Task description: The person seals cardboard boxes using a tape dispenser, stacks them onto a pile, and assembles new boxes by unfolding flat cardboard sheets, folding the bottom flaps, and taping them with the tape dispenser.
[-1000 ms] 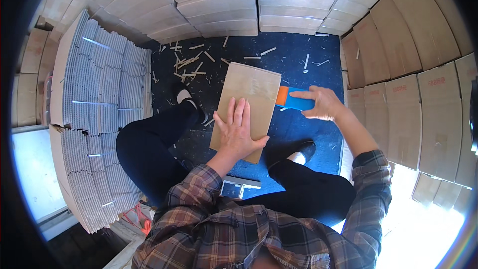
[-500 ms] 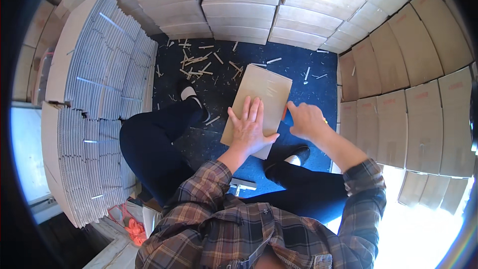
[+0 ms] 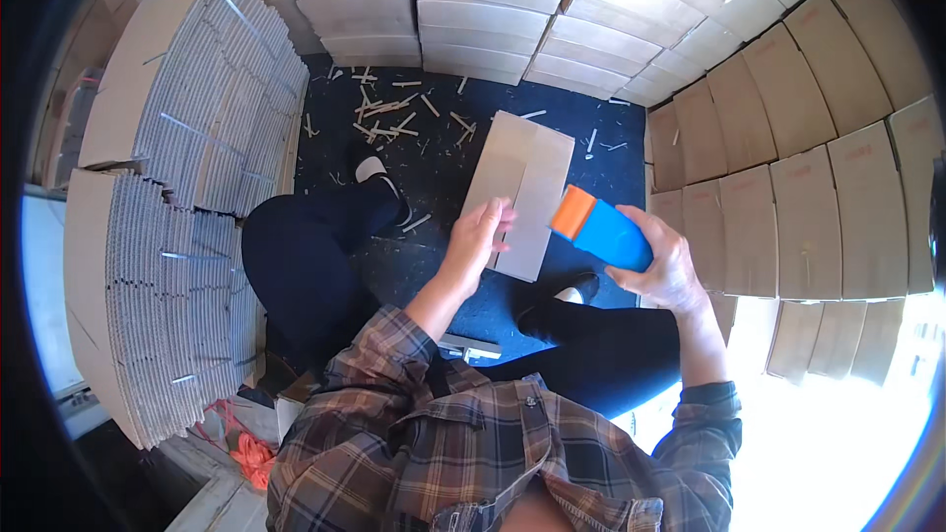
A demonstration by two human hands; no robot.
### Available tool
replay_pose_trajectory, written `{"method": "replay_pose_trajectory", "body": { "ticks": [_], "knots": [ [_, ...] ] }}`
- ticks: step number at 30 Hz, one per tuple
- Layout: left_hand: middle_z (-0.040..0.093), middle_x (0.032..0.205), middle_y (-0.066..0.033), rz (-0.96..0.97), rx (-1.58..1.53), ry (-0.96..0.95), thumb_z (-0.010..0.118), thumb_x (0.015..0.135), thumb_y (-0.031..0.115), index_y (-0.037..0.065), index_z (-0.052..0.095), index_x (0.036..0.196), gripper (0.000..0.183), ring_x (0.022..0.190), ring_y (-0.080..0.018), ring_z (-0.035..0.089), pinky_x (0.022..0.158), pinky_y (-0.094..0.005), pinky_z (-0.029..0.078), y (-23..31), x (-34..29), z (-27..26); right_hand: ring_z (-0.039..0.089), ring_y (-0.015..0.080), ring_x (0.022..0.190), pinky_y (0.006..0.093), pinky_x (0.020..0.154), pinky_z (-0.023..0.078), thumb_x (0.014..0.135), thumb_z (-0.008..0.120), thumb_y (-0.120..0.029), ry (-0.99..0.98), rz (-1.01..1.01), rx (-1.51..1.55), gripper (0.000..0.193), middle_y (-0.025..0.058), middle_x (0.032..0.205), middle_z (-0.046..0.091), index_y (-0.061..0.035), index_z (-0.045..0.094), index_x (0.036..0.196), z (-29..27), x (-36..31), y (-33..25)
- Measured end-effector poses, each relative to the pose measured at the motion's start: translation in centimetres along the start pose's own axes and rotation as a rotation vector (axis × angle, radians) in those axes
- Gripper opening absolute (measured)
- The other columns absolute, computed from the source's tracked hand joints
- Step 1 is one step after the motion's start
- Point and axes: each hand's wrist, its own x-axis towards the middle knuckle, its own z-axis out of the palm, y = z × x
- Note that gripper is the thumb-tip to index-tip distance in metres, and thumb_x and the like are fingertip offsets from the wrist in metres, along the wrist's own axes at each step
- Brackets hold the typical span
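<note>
**Right hand holds a blue block-shaped tool with an orange end beside a tan rectangular cardboard box**

Nearest are the brown plaid shirt and, at the lower left, a tangle of red-orange plastic strands. Beyond the shirt, the legs in black trousers spread apart, with a small grey metal-looking piece between them.

The right hand grips the tool's blue body between thumb and fingers, its orange end pointing up and left towards the box's right edge. The left hand is over the box's lower left side, fingers loosely bent and nothing visible in them; whether it touches the cardboard cannot be told.

The box lies ahead of the person, between the two feet, its long sides slanting away to the right and a seam running along its upper face. Past it, thin tan cardboard strips litter the dark blue floor, thickest at the far left.

Tall stacks of flattened corrugated cardboard stand at left, rows of brown cartons at right, and more piled cartons form the far wall.
</note>
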Motion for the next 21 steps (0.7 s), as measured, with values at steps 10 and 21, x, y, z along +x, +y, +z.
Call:
{"method": "replay_pose_trajectory", "body": {
  "ticks": [10, 21],
  "knots": [
    [0.063, 0.112, -0.0058, -0.137, -0.24, -0.216, 0.051, 0.093, 0.052, 0.005, 0.059, 0.118, 0.054, 0.105, -0.0131, 0.056, 0.086, -0.0338, 0.043, 2.2, -3.5, 0.3, 0.066, 0.026, 0.081, 0.0345, 0.072, 0.051, 0.061, 0.087, -0.043, -0.076, 0.107, 0.202, 0.076, 0.0123, 0.09, 0.065, -0.004, 0.057, 0.118, 3.4, -1.4, -0.6],
    [0.068, 0.085, -0.003, -0.185, -0.354, 0.048, 0.067, 0.088, 0.025, 0.004, 0.069, 0.094, 0.022, 0.077, -0.0102, 0.062, 0.07, -0.0261, 0.045, -2.0, -0.8, -2.0, 0.061, 0.0158, 0.072, 0.0299, 0.065, 0.048, 0.074, 0.077, -0.048, -0.42, 0.497, 0.568, 0.057, 0.0101, 0.076, 0.065, 0.0043, 0.068, 0.095, 6.4, 1.6, -0.7]
  ]
}}
